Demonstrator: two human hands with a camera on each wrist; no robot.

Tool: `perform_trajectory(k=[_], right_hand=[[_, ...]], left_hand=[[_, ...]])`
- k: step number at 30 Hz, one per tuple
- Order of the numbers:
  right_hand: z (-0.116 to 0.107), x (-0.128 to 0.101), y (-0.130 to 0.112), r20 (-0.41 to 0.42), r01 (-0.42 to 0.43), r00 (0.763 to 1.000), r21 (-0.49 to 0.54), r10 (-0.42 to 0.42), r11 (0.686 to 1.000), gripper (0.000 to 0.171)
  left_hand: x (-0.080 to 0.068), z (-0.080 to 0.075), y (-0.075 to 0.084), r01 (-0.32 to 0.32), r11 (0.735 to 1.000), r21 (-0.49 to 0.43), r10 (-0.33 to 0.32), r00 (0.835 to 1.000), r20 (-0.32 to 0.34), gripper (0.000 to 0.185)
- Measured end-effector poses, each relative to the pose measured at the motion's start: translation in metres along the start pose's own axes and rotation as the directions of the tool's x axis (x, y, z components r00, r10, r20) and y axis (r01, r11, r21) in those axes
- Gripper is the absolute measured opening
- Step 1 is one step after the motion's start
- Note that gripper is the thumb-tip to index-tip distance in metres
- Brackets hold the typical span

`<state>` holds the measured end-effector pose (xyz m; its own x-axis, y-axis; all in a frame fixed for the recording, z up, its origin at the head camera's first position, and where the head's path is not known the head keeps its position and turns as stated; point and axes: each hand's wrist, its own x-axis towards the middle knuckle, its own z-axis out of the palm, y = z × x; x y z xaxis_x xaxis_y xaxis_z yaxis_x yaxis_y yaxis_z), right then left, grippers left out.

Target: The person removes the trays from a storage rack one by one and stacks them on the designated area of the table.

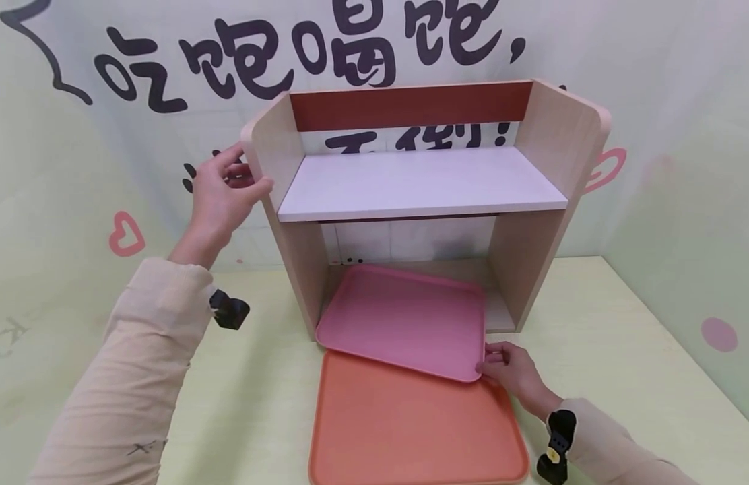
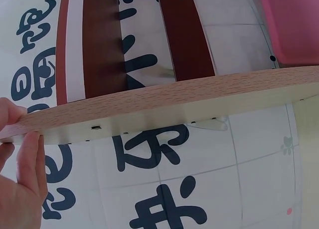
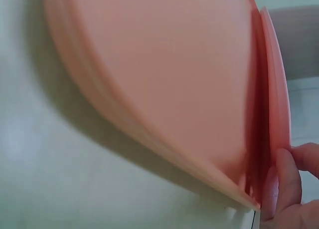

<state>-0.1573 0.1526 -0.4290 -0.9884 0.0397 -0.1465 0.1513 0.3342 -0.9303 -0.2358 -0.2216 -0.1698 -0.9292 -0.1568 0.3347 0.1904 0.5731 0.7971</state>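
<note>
A pink tray [image 1: 405, 316] lies partly inside the lower compartment of a small wooden shelf [image 1: 423, 178], skewed, its near edge over an orange tray [image 1: 411, 424]. My right hand [image 1: 515, 372] pinches the pink tray's near right corner between thumb and fingers; the right wrist view shows the pink tray's rim [image 3: 279, 89] in that pinch, above the orange tray [image 3: 164, 64]. My left hand [image 1: 225, 192] grips the front edge of the shelf's left side panel near its top. In the left wrist view the thumb and fingers [image 2: 30, 159] straddle this panel [image 2: 164, 99].
The shelf stands on a pale yellow table [image 1: 253, 377] before a white printed cloth [image 1: 168, 40] with large dark characters. A white board [image 1: 419, 178] forms its upper level, and a red-brown rail [image 1: 411, 106] crosses the back at the top.
</note>
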Motion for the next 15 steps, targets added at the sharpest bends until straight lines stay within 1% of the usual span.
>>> perform_trajectory(k=[3,8,15], right_hand=[[0.002,-0.005,0.000,-0.011,-0.015,1.000,0.011,0.015,1.000,0.039],[0.002,-0.009,0.000,0.000,-0.037,0.999,0.014,0.037,0.999,0.039],[-0.002,-0.012,0.000,0.032,0.000,0.999,-0.022,0.000,1.000,0.042]], left_hand=[[0.000,0.000,-0.001,-0.003,1.000,-0.005,0.003,1.000,-0.001,0.060],[0.000,0.000,-0.002,-0.014,1.000,-0.001,0.014,1.000,-0.004,0.059],[0.001,0.000,0.000,-0.030,1.000,-0.004,0.030,1.000,0.003,0.056]])
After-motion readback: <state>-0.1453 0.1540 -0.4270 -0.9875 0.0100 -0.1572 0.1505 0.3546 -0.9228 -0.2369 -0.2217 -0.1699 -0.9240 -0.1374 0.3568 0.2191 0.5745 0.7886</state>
